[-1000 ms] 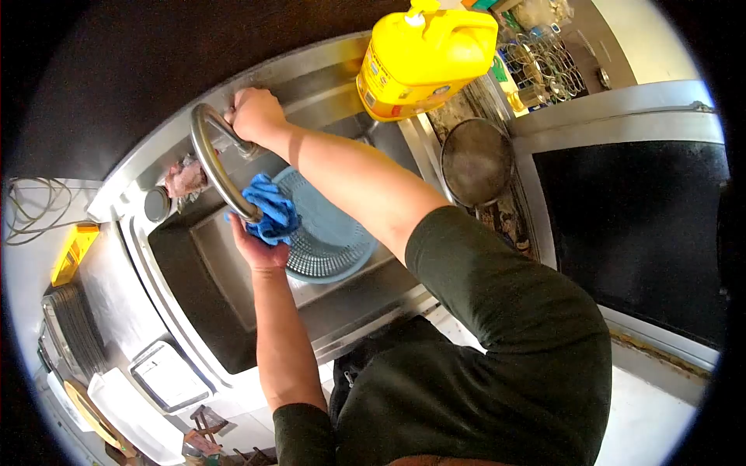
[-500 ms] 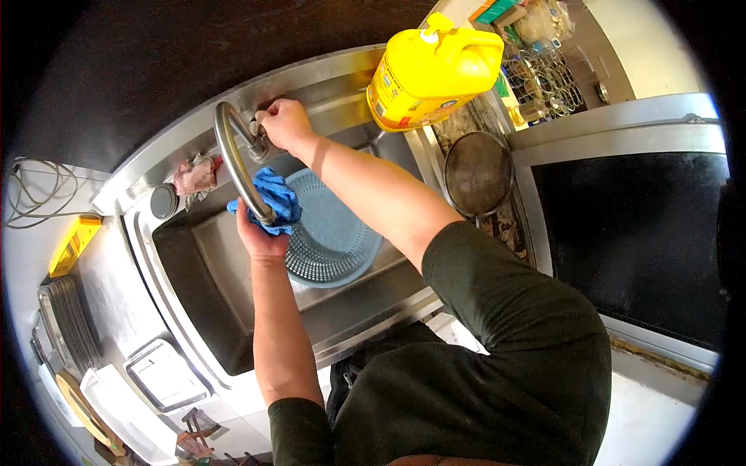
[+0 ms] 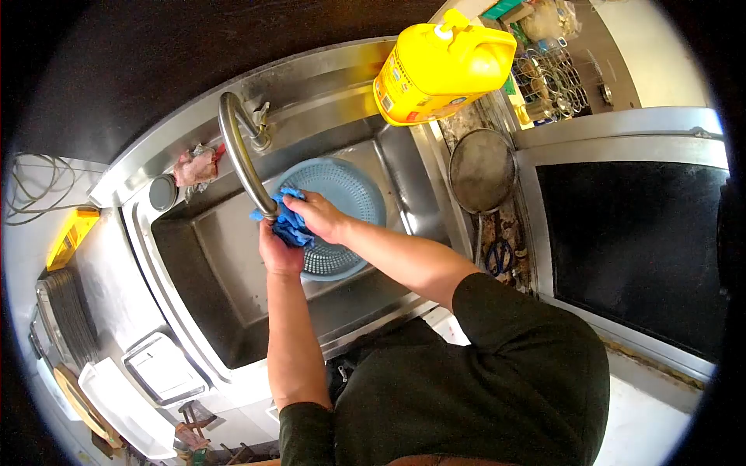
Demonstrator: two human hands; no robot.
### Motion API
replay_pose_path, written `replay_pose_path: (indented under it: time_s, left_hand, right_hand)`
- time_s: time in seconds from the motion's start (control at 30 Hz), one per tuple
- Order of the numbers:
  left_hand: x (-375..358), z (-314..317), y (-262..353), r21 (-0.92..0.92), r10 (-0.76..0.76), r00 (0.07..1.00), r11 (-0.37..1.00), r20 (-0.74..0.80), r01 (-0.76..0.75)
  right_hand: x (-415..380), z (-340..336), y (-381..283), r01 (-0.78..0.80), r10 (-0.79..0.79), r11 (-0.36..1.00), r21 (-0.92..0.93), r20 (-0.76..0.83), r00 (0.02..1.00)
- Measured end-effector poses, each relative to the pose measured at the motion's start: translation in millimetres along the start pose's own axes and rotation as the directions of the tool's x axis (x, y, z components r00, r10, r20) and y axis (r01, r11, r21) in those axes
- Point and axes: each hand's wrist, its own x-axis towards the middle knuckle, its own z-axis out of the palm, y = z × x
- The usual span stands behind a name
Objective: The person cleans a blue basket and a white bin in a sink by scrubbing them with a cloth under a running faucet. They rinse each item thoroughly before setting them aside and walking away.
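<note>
A crumpled blue cloth (image 3: 292,230) is held between both hands under the spout of the curved metal faucet (image 3: 242,159). My left hand (image 3: 280,252) grips it from below, fingers closed and partly hidden by the cloth. From the right, my right hand (image 3: 320,217) has its fingers closed on the same cloth. Beneath them, a light blue plastic colander (image 3: 361,190) rests in the steel sink (image 3: 225,268). The faucet handle (image 3: 263,116) stands behind the spout, with no hand on it. Whether water runs cannot be made out.
A large yellow pump jug (image 3: 443,74) stands at the sink's back right corner. Beside it lies a round mesh strainer (image 3: 482,171). A pinkish rag (image 3: 196,166) and a round lidded container (image 3: 163,192) sit on the left ledge. Stacked trays (image 3: 66,318) are far left.
My right hand has left the faucet handle and come down to the blue cloth, which both hands now hold. My left hand has shifted slightly right and down.
</note>
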Motion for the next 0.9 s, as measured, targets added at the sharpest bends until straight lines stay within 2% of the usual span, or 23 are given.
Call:
replay_pose_path:
  time_s: [0.03, 0.07, 0.13, 0.17, 0.2, 0.23, 0.27, 0.3, 0.33, 0.37, 0.4, 0.43, 0.47, 0.5, 0.53, 0.57, 0.6, 0.63, 0.7, 0.8, 0.83, 0.9]
  left_hand:
    - [-7.7, 11.5, 4.9, 0.007, 0.031, 0.999, 0.999, -0.011, -0.031]
    - [-12.2, 19.5, 5.2, 0.012, 0.064, 0.998, 0.998, -0.021, -0.063]
    - [-9.9, 20.7, -1.6, 0.182, 0.216, 0.976, 0.961, -0.027, -0.208]
    - [-6.5, 18.8, -0.6, 0.266, 0.317, 0.948, 0.917, -0.034, -0.297]
    - [2.2, 17.5, 2.6, 0.222, 0.306, 0.941, 0.937, -0.147, -0.27]
    - [2.0, 33.0, 16.0, 0.25, 0.26, 0.898, 0.952, -0.355, -0.177]
    - [0.6, 37.8, 24.1, 0.295, 0.294, 0.886, 0.936, -0.36, -0.191]
    - [-0.9, 32.1, 27.9, 0.336, 0.342, 0.911, 0.907, -0.23, -0.255]
    - [18.8, 23.5, 25.1, 0.287, 0.463, 0.87, 0.868, -0.17, -0.405]
    - [9.4, 31.5, 25.7, 0.302, 0.454, 0.888, 0.859, -0.073, -0.414]
    - [18.3, 10.0, 10.7, 0.218, 0.412, 0.911, 0.887, 0.022, -0.407]
    - [8.2, 25.5, 2.7, 0.346, 0.416, 0.907, 0.844, 0.062, -0.41]
    - [-10.0, 44.1, 4.5, 0.631, 0.486, 0.862, 0.627, 0.141, -0.457]
    - [-21.8, 56.2, 8.2, 0.829, 0.529, 0.813, 0.322, 0.243, -0.457]
    - [-16.8, 46.4, 2.0, 0.848, 0.587, 0.711, 0.075, 0.388, -0.524]
    - [-12.1, 35.7, -2.9, 0.82, 0.599, 0.601, -0.178, 0.529, -0.545]
    - [-18.0, 48.7, 6.5, 0.807, 0.631, 0.591, -0.097, 0.502, -0.582]
    - [-17.0, 55.1, 14.3, 0.832, 0.68, 0.627, 0.045, 0.38, -0.553]
    - [-13.9, 56.5, 43.7, 0.888, 0.547, 0.785, 0.15, 0.291, -0.435]
    - [-21.3, 73.2, 57.9, 0.952, 0.562, 0.789, 0.01, 0.249, -0.307]
    - [-20.7, 70.9, 48.1, 0.901, 0.717, 0.59, -0.124, 0.371, -0.415]
    - [-25.2, 62.8, 38.6, 0.844, 0.701, 0.541, -0.166, 0.465, -0.51]
  right_hand:
    - [3.9, 3.5, -5.0, 0.016, -0.019, 0.997, 0.081, 0.03, 0.999]
    - [8.9, 5.6, -10.6, 0.056, -0.057, 0.998, 0.02, 0.006, 0.998]
    - [16.1, 18.2, -22.2, 0.12, -0.122, 0.988, -0.099, -0.019, 0.992]
    - [15.1, 25.8, -28.6, 0.206, -0.214, 0.963, -0.172, -0.034, 0.976]
    - [21.3, 27.3, -9.9, 0.182, -0.187, 0.975, -0.125, -0.031, 0.982]
    - [12.6, 36.7, -9.4, 0.342, -0.338, 0.912, -0.227, 0.058, 0.939]
    - [-6.8, 46.9, -24.6, 0.362, -0.345, 0.873, -0.327, 0.111, 0.932]
    - [-13.0, 46.0, -17.3, 0.415, -0.382, 0.796, -0.44, 0.167, 0.909]
    - [-12.7, 43.9, -1.9, 0.483, -0.456, 0.727, -0.489, 0.183, 0.871]
    - [-17.8, 44.5, -8.7, 0.497, -0.449, 0.666, -0.556, 0.234, 0.863]
    - [-9.9, 41.7, -9.0, 0.45, -0.416, 0.719, -0.529, 0.19, 0.889]
    - [-0.5, 41.1, -16.8, 0.379, -0.389, 0.819, -0.432, 0.067, 0.919]
    - [23.5, 20.3, -9.3, 0.179, -0.199, 0.942, -0.283, -0.045, 0.979]
    - [32.9, 11.8, -10.1, 0.05, -0.056, 0.995, -0.086, -0.063, 0.996]
    - [39.3, 8.8, -16.9, -0.079, 0.089, 0.99, 0.116, -0.08, 0.993]
    - [37.8, 6.5, -18.7, -0.147, 0.166, 0.932, 0.332, -0.03, 0.986]
    - [44.0, -9.9, 6.9, -0.262, 0.249, 0.881, 0.393, 0.084, 0.965]
    - [27.4, 8.4, 4.8, -0.252, 0.26, 0.844, 0.474, 0.05, 0.964]
    - [6.1, 32.0, -9.7, -0.163, 0.221, 0.873, 0.459, -0.074, 0.972]
    - [18.1, 23.7, -15.6, -0.086, 0.125, 0.949, 0.302, -0.113, 0.986]
    - [28.7, 18.6, -18.4, 0.017, 0.032, 0.95, 0.313, -0.152, 0.988]
    - [41.6, 16.1, -32.4, 0.018, 0.031, 0.968, 0.25, -0.191, 0.981]
